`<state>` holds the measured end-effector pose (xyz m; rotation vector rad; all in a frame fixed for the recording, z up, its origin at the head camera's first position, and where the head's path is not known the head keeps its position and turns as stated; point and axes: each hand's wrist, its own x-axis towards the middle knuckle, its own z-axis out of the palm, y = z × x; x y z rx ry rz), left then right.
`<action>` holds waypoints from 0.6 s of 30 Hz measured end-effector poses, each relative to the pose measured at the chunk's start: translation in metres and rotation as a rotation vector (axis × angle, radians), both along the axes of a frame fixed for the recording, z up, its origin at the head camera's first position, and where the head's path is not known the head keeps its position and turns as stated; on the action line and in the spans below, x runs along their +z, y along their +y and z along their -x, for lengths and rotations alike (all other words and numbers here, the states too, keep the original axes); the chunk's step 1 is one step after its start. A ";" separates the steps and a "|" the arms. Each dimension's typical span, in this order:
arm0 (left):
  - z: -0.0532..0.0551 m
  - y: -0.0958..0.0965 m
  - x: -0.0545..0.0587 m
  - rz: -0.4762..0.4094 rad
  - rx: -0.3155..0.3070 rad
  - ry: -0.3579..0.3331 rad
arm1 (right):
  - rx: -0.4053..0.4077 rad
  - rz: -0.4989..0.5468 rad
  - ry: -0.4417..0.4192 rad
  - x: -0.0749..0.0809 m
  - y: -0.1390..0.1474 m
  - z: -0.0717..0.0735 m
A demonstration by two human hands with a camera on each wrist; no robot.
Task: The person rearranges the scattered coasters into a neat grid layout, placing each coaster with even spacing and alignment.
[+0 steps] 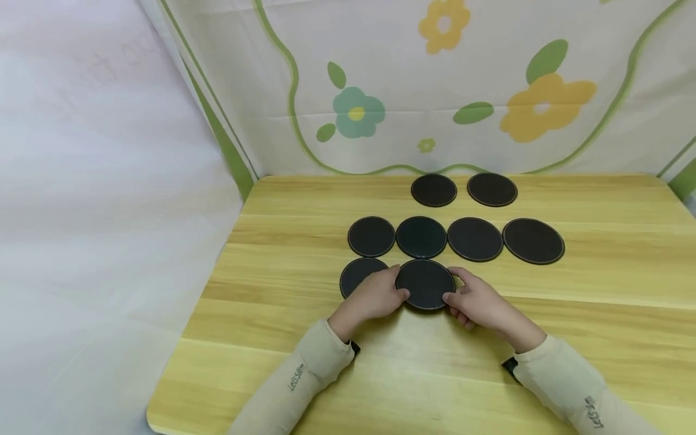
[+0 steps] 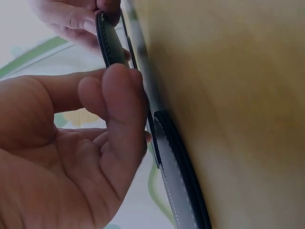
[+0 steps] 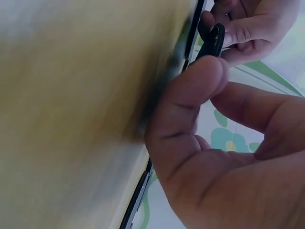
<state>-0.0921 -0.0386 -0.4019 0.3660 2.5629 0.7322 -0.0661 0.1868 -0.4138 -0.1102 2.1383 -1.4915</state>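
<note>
A round black coaster (image 1: 426,284) with a stitched rim is held between both hands in the head view. The left hand (image 1: 377,294) pinches its left edge, thumb on top, and the right hand (image 1: 483,305) pinches its right edge the same way. Both wrist views show the coaster's edge raised off the wood. Partly covered by the left hand, another black coaster (image 1: 359,278) lies on the table. Directly behind the held one is a dark coaster (image 1: 421,237) in a row.
That row on the wooden table (image 1: 261,374) also includes a left coaster (image 1: 371,236), a coaster (image 1: 475,239) and a right-end coaster (image 1: 533,241). Two more, a left one (image 1: 434,190) and a right one (image 1: 492,189), lie near the back edge, before a flowered curtain (image 1: 402,60).
</note>
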 end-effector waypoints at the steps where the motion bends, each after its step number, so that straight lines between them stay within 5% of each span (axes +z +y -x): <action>1: 0.000 0.001 0.000 0.010 0.000 0.003 | 0.005 -0.011 0.000 0.000 0.000 0.000; 10: 0.001 0.004 0.000 0.074 0.005 0.039 | 0.022 -0.028 -0.013 -0.001 -0.003 0.001; 18: -0.004 0.009 0.002 0.075 -0.192 0.045 | 0.022 -0.024 -0.010 0.002 -0.005 0.001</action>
